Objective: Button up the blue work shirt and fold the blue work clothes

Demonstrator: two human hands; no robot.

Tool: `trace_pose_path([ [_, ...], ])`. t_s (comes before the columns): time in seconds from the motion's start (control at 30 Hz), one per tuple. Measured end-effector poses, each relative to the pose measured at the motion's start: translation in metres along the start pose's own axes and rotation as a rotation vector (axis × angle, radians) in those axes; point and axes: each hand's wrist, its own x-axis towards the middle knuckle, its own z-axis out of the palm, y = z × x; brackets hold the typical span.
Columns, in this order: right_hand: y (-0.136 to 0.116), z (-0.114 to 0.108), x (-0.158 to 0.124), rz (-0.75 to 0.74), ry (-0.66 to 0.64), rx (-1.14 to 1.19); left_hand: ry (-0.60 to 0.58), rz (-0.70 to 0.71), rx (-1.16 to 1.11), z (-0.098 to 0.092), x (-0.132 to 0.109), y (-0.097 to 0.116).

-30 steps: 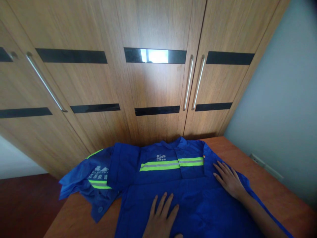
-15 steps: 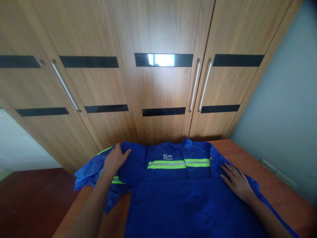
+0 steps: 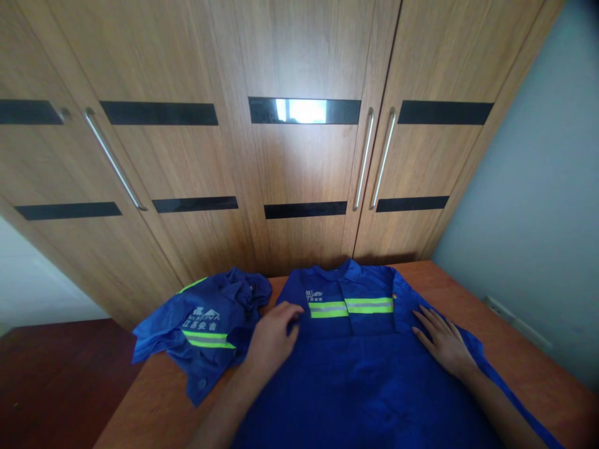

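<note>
A blue work jacket with a yellow-green and silver stripe across the chest lies spread out, collar away from me. My left hand is at its left edge with fingers curled in on the folded-over sleeve cloth; the fingertips are partly hidden. My right hand rests flat on the right sleeve, fingers stretched out. Left of my left hand lies a second blue garment, bunched up, with white lettering and a similar stripe.
Both garments lie on a reddish-brown wooden surface. Behind it stands a tall wooden wardrobe with metal handles and dark strips. A pale wall with a socket strip is on the right. Dark red floor shows at lower left.
My left hand has moved right, and the jacket's left sleeve is now folded inward over the stripe's end. More of the second garment shows. My right hand stays on the right sleeve.
</note>
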Motion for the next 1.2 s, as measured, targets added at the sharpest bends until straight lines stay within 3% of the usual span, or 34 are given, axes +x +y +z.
trace_pose_path([
  [0.13,0.0,0.0,0.0,-0.007,0.0,-0.007,-0.227,-0.011,0.176,0.056,-0.032,0.02],
  [0.23,0.0,-0.001,0.0,-0.007,0.0,-0.004,-0.305,-0.069,0.304,0.072,-0.04,0.021],
  [0.33,0.0,-0.001,0.0,-0.003,0.002,-0.005,-0.307,-0.039,0.295,0.064,-0.041,0.024],
  [0.43,0.001,0.0,0.0,-0.008,-0.001,-0.013,-0.271,-0.007,0.248,0.039,-0.04,0.025],
  [0.6,-0.009,-0.01,0.008,0.038,0.006,-0.021,-0.205,-0.123,0.466,0.001,-0.043,0.005],
  [0.67,-0.03,-0.021,0.015,0.03,0.061,0.043,-0.231,-0.155,0.517,0.0,-0.053,-0.005],
  [0.77,-0.087,-0.038,0.033,-0.104,0.122,0.314,-0.255,-0.146,0.508,0.014,-0.072,-0.016],
  [0.87,-0.161,-0.048,0.059,-0.2,0.039,0.715,-0.19,-0.128,0.51,0.033,-0.089,-0.023],
  [0.93,-0.206,-0.05,0.079,-0.106,-0.082,0.961,-0.127,-0.099,0.522,0.041,-0.096,-0.029],
  [1.03,-0.256,-0.046,0.108,-0.069,-0.092,1.01,-0.05,-0.037,0.551,0.044,-0.104,-0.039],
  [1.2,-0.301,-0.038,0.145,-0.048,-0.051,1.019,-0.003,0.057,0.593,0.04,-0.116,-0.054],
])
